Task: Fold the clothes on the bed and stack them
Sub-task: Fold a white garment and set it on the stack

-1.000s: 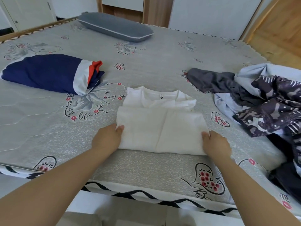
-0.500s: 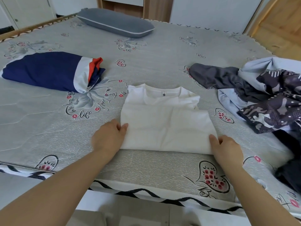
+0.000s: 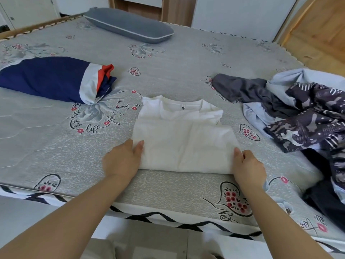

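The white shirt lies folded on the bed right between the two hands, its collar on the far side and its doubled near edge just past the wrists. The left hand grips the left near corner, thumb on top of the cloth and the other fingers seemingly tucked under, though I can't quite see them. The right hand holds the right near corner the same way, thumb lying along the fold. To my eye the fold is done and the lift is what comes next, so both hands should slide well under the bundle and raise together, level, or the loose top flap near the collar may slip open. The likely place to stack it is the navy folded garment, well off beyond the left hand; carry it flat and set it down squarely. The heap of unfolded clothes sits beyond the right hand, so keep that elbow from dragging through it.
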